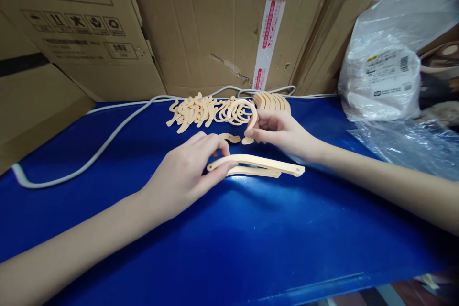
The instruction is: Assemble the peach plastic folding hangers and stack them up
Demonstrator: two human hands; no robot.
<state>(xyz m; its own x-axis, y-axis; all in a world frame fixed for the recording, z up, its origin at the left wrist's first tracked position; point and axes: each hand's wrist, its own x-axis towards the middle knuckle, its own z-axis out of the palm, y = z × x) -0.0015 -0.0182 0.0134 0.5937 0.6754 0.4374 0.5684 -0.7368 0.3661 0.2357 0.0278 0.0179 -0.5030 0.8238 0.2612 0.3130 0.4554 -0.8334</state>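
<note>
My left hand pinches the left end of a long peach plastic hanger body that lies on the blue table. My right hand holds a peach plastic hook piece between its fingers, just above and behind the hanger body. A small curved peach piece lies on the table between my two hands. Behind them lies a pile of several loose peach hooks.
A stack of peach pieces sits behind my right hand. A grey cable runs across the table's left and back. Cardboard boxes wall off the back and left. A plastic bag of white parts fills the right.
</note>
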